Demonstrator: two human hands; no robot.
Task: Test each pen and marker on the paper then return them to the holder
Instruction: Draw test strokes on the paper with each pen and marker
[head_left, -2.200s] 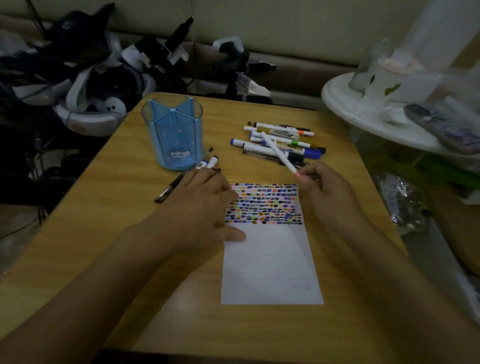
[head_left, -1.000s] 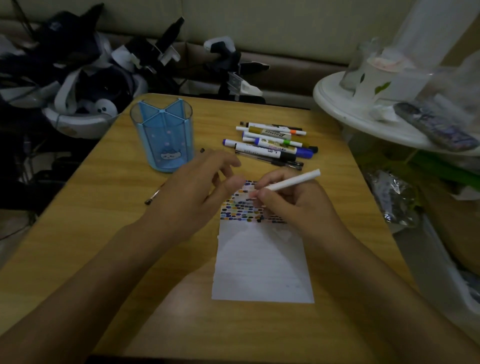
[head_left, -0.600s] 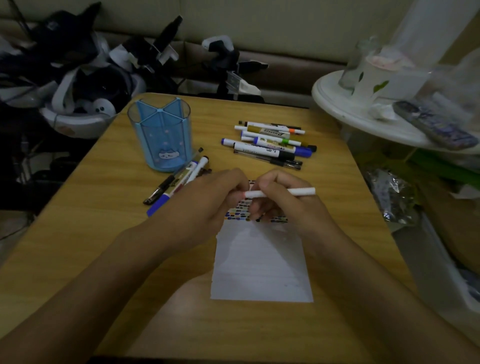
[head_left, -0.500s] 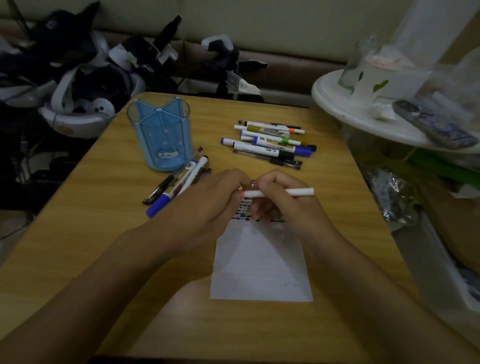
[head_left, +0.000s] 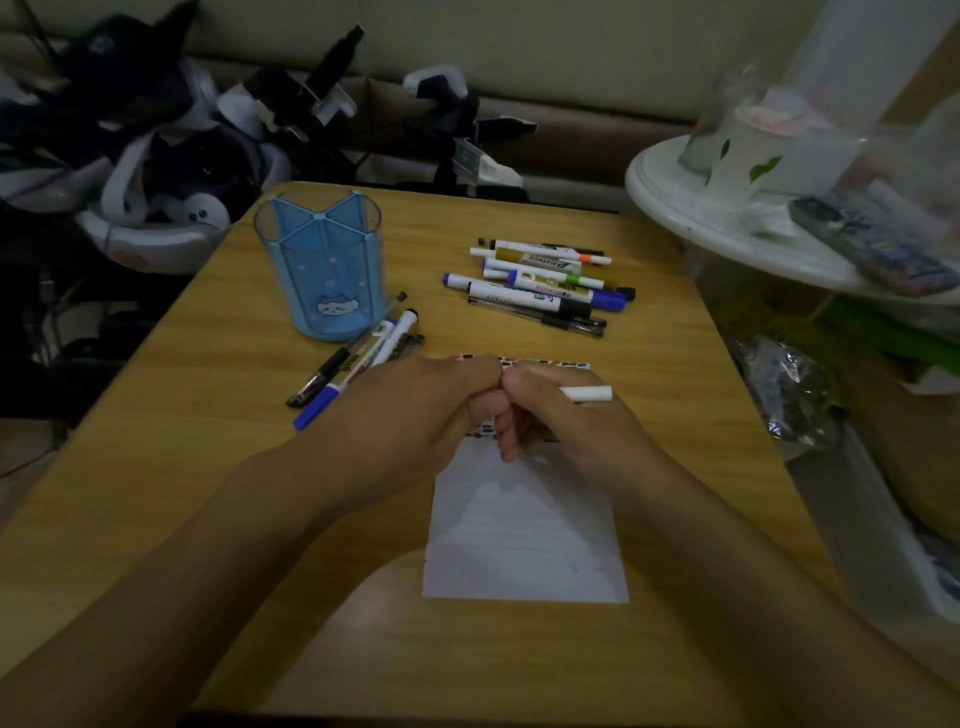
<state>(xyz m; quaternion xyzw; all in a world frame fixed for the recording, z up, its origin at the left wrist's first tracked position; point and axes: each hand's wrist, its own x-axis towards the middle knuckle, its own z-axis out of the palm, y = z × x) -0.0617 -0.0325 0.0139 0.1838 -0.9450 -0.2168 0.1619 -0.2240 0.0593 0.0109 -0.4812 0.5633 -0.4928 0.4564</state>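
My right hand (head_left: 566, 431) curls around a slim white marker with a round barrel (head_left: 587, 394), which lies level and crosswise above the sheet; only its right end shows beyond my knuckles. My left hand (head_left: 415, 410) meets the right hand at the marker's hidden left end, fingers curled and pressed together there. I judge that it pinches the cap, but the contact is covered, so I cannot tell whether the cap is on, off or partway. A two-handed hold in line with the barrel suits pushing or pulling a cap without bending the pen. Both hands sit above the upper part of the white lined sheet of paper (head_left: 524, 545), whose top band carries rows of small coloured test marks (head_left: 563, 365); its lower part is unmarked. The paper lies near the table's front edge, within writing reach. On the wooden table (head_left: 156, 467), the translucent blue plastic pen holder with inner dividers (head_left: 322, 270) stands upright to the left, and no pens show inside it. Just beside its base lies a small group of pens and a blue-capped marker (head_left: 358, 361), touching one another. A larger pile of markers and pens (head_left: 540, 286) lies well apart to the right. I judge the two piles separate tested from untested items. A round white side table (head_left: 675, 208) with cluttered items stands at the far right.
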